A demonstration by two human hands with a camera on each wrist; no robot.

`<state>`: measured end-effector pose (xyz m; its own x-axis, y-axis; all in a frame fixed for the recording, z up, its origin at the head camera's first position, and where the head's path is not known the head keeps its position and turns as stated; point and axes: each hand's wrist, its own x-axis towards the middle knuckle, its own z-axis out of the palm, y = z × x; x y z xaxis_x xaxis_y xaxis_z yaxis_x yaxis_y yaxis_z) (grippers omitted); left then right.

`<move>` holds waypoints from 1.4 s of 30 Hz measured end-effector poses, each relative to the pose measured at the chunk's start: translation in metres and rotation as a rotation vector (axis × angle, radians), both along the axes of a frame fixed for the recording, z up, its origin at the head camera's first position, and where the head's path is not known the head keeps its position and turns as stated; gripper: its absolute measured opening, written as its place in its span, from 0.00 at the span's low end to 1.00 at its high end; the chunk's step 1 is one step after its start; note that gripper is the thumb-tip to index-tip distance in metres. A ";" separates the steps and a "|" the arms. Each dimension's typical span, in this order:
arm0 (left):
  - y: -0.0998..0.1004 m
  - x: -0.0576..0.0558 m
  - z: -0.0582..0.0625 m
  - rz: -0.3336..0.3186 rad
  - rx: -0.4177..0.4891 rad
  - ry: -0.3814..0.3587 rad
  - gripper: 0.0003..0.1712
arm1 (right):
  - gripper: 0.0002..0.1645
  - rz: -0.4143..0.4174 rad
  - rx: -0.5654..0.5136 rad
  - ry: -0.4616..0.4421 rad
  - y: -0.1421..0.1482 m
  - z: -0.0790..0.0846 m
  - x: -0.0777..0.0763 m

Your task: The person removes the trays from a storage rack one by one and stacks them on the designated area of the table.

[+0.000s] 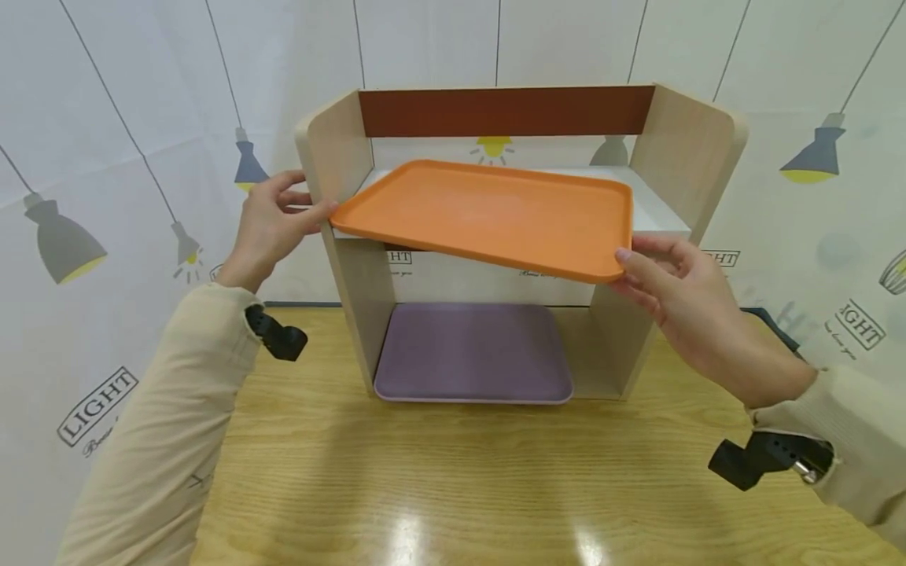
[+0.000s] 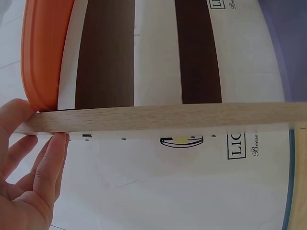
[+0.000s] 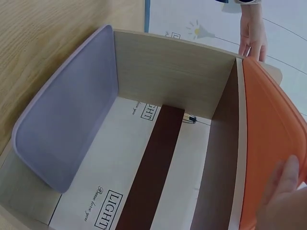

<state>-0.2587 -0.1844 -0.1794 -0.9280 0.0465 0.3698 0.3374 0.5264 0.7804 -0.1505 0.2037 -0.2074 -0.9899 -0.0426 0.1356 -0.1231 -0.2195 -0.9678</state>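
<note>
An orange tray [image 1: 495, 212] sits askew at the upper white board [image 1: 654, 211] of a small wooden shelf unit [image 1: 697, 149], its near right corner jutting past the front edge. My right hand [image 1: 690, 295] pinches that corner, thumb on the rim and fingers underneath. At the left, my left hand [image 1: 272, 224] grips the front edge of the side panel [image 2: 158, 115]; its thumb lies by the tray's left corner and the other fingers are against the panel's outer face. On the lower level lies a purple tray [image 1: 474, 354], its front rim near the unit's front.
The unit stands on a wood-grain table [image 1: 453, 479] in front of a printed wall cloth [image 1: 163, 47]. A reddish-brown back strip [image 1: 506, 112] spans the top between the side panels. Black wrist straps [image 1: 771, 460] with cameras are on both sleeves.
</note>
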 end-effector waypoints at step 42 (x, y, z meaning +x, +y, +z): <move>0.000 0.000 -0.002 0.003 0.019 -0.008 0.35 | 0.51 -0.002 0.056 -0.149 0.020 0.008 -0.020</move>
<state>-0.2589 -0.1841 -0.1816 -0.9312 0.0367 0.3628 0.3291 0.5128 0.7929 -0.1701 0.2242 -0.1989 -0.9989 -0.0438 -0.0158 0.0228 -0.1649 -0.9860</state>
